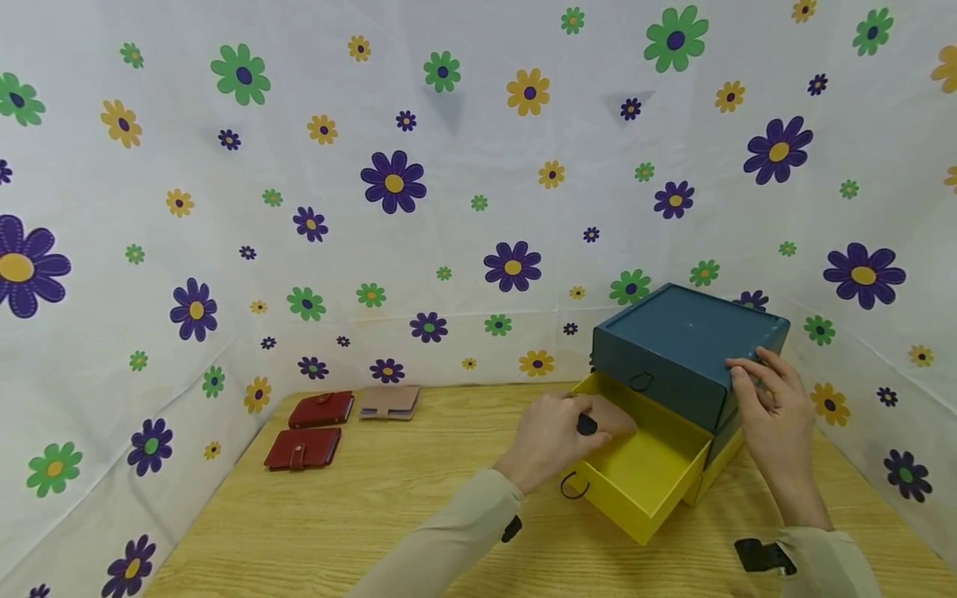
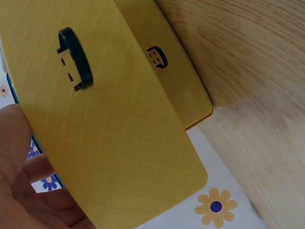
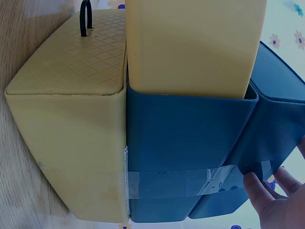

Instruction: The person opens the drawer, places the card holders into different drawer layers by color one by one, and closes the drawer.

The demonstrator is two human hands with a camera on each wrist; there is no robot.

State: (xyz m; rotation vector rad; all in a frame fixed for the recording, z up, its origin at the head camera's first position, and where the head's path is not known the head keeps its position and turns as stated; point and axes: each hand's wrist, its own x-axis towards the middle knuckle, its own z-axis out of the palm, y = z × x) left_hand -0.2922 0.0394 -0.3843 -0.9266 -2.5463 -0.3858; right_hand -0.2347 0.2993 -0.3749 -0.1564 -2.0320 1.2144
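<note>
My left hand (image 1: pixel 549 440) reaches over the pulled-out yellow drawer (image 1: pixel 643 465) and holds a pinkish-beige flat item (image 1: pixel 611 414) inside it. A small dark spot shows by the fingers; its nature is unclear. In the left wrist view, the front of the yellow drawer (image 2: pixel 114 133) with its black loop handle (image 2: pixel 78 59) hides what that hand grips. At the right side of the stack, my right hand (image 1: pixel 777 415) touches the edge of the blue top unit (image 1: pixel 691 324) with loosely bent fingers. The right wrist view shows those fingers (image 3: pixel 259 191) against its side.
Two red wallet-like cases (image 1: pixel 302 448) and a pinkish one (image 1: pixel 390 402) lie at the table's back left. Below the pulled-out drawer sits a yellow unit (image 3: pixel 71 143), taped to the blue casing (image 3: pixel 186 138) above it. Flower-printed cloth (image 1: pixel 449 249) surrounds the wooden table (image 1: pixel 404 490).
</note>
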